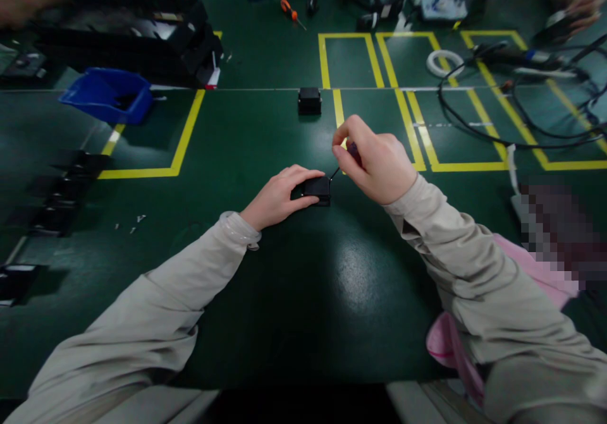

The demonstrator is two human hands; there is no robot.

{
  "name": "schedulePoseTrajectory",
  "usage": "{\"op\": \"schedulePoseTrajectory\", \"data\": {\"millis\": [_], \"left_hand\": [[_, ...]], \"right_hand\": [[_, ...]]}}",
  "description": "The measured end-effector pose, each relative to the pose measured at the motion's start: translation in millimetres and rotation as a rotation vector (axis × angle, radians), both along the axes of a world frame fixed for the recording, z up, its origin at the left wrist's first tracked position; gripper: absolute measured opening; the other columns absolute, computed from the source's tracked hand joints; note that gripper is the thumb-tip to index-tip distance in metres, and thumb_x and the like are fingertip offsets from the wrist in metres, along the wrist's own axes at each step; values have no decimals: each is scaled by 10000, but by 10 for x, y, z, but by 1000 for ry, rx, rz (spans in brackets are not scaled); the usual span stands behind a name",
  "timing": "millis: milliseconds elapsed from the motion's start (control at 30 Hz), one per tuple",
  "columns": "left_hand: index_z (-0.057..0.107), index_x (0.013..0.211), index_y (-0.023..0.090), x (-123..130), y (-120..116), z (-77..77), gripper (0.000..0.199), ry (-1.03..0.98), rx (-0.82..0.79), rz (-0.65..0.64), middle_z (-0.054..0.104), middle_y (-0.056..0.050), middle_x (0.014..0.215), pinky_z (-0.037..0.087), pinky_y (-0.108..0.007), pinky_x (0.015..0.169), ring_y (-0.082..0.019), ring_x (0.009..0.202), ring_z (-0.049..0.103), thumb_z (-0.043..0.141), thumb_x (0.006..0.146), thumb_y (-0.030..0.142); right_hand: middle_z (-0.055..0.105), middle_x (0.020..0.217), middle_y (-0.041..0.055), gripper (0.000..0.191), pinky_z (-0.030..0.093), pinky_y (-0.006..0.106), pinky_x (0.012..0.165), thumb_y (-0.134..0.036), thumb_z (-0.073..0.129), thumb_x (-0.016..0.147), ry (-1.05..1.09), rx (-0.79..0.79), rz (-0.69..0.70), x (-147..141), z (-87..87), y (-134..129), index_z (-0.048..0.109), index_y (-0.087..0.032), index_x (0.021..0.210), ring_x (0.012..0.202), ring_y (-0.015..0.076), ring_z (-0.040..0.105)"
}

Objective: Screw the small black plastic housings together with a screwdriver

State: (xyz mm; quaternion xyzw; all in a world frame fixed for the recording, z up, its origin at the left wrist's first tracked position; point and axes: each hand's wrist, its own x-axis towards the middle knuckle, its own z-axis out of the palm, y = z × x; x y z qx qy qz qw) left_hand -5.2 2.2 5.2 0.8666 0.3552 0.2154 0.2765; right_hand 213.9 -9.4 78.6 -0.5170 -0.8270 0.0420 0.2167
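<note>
A small black box-shaped part [317,187] lies on the green table in front of me. My left hand [283,195] grips it from the left, thumb on the near side and fingers on the far side. Pinched in my right hand [374,162] is a dark-handled screwdriver [336,172], its thin shaft slanting down to the part's right edge. Most of the handle is hidden by my fingers. Farther back stands a similar black part [310,101], which neither hand touches.
A blue bin [109,95] and black trays are at the left, near small screws [134,225]. An orange screwdriver [290,11] lies at the back. Cables [516,139], a tape roll [444,63] and pink cloth [535,269] are at right. Other people's hands show at the far side.
</note>
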Motion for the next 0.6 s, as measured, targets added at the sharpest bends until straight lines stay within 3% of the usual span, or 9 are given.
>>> {"op": "schedulePoseTrajectory", "data": {"millis": [267,500,600], "left_hand": [[559,1357,214,0,-3,11,455,11,-2,2,603,-83,1211,444,-364,996,-227,1131,577,623,930,357],[558,1358,205,-1,0,-1,463,6,7,5,605,-81,1194,445,-356,983,-222,1117,578,630,928,359],[561,1356,205,0,2,-9,460,0,8,3,605,-81,1199,443,-360,992,-222,1123,578,632,926,354]], "right_hand": [[605,724,13,327,389,287,658,-354,332,958,5,-19,1,7,-3,5,556,-163,1100,606,134,531],[616,772,17,315,403,286,656,-265,371,898,53,-48,11,2,10,-6,510,-147,1155,604,128,538],[614,757,18,301,401,287,659,-319,352,935,43,-34,13,4,14,-4,530,-163,1120,619,137,551]]}}
